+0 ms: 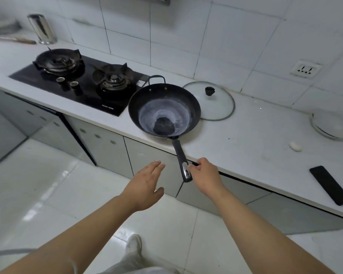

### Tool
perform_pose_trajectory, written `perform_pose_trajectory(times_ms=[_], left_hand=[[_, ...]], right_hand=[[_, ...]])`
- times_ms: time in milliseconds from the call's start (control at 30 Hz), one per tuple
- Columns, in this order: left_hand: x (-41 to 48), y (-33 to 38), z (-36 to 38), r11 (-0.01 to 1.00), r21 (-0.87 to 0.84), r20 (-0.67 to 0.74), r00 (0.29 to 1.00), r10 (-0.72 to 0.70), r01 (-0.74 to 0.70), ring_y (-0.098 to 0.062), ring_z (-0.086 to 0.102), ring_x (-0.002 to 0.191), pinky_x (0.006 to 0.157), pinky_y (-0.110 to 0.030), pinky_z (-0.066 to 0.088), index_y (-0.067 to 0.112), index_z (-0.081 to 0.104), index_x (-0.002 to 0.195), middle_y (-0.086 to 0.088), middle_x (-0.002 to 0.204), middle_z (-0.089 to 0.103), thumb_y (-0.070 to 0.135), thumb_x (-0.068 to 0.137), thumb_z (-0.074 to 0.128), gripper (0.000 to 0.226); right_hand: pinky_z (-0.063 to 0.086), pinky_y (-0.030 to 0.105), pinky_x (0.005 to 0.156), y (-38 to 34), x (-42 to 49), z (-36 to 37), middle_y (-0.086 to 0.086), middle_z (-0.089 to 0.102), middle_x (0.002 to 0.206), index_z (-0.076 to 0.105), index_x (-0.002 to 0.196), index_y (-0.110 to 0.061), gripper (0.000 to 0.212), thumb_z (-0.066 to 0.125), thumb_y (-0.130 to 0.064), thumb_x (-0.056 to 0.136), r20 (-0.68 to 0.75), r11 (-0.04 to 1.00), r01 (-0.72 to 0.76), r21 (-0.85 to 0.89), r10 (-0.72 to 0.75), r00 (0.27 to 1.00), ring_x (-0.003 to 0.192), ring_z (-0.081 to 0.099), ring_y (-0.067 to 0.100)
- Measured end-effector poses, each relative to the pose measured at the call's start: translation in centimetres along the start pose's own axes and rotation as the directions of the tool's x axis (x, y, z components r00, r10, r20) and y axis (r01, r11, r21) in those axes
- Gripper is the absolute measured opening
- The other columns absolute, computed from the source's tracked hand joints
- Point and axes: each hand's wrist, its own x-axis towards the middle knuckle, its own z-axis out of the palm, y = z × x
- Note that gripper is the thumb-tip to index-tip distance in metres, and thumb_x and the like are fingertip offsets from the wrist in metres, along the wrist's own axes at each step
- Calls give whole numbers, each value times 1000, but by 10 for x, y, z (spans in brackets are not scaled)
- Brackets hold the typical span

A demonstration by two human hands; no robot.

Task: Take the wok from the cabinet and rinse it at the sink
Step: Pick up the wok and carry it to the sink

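One wok [164,109], one glass lid [216,103], two burners [112,79], two open hands [147,182].

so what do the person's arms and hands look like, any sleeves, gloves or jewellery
Both forearms are bare right up to the bottom edge of the picture, so no sleeves show. The left hand and right hand wear no gloves, and no rings, watch or bracelets are visible on the fingers or wrists. Nothing is marked or attached anywhere along either arm.

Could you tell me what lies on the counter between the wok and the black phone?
Head view: only bare white countertop between wok and phone.
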Motion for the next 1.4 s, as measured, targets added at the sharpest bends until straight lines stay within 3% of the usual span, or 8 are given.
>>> perform_pose_trajectory(times_ms=[233,400,533,700,867,1067,1233,1400], left_hand=[[25,-42,-28,997,-1,36,997,74,-74,-19,17,157,128,-34,17,20,18,163,0,171,16,38,99,56,76],[39,-61,-33,993,-5,94,989,117,-118,-19,17,157,128,-33,17,20,19,163,0,171,17,38,100,55,75],[47,-72,-30,994,-28,119,987,112,-109,-20,19,157,128,-35,19,20,23,162,-2,171,20,37,98,56,74],[60,-76,-27,997,-27,105,992,68,-66,-20,21,156,127,-35,20,20,24,162,-2,169,23,36,98,56,73],[64,-70,-23,1000,-6,90,996,20,-20,-21,24,155,127,-36,22,19,28,161,-5,168,28,35,96,56,72],[80,-50,-19,999,49,79,997,-7,3,-20,22,156,127,-37,22,22,25,161,-2,170,24,36,97,55,72],[86,-40,-8,992,125,78,997,4,-14,-19,16,158,126,-35,14,26,22,162,2,171,20,32,97,55,73],[82,-36,-1,985,170,77,996,-41,27,-19,13,159,125,-33,10,29,19,163,3,172,16,33,98,54,74]], right_hand=[[61,42,80,-54,28,20,8,64,110,50,130,-10,48,61,-40,94,43,992,-117,-47,119,992,96,68,30],[55,34,68,-66,45,33,6,58,106,45,115,-13,33,63,-33,95,59,975,-208,-73,213,975,93,64,27],[48,30,62,-67,63,43,5,59,97,54,115,-8,33,64,-28,91,98,960,-272,-64,277,956,85,61,23],[55,39,69,-56,89,53,18,68,82,60,113,-1,29,67,-18,91,305,865,-474,162,413,858,75,67,32],[61,40,67,-45,102,48,21,74,79,64,94,1,11,62,-10,92,486,820,-530,215,381,787,68,71,33],[52,31,53,-39,108,49,8,60,59,60,80,-7,19,70,-17,93,570,793,-543,277,319,757,48,56,22],[46,28,46,-32,109,57,6,53,59,62,90,-5,15,69,-17,93,499,796,-503,337,303,812,43,48,19],[50,31,50,-31,115,57,12,58,65,62,99,-2,13,64,-10,90,569,760,-552,343,300,766,49,55,25]])
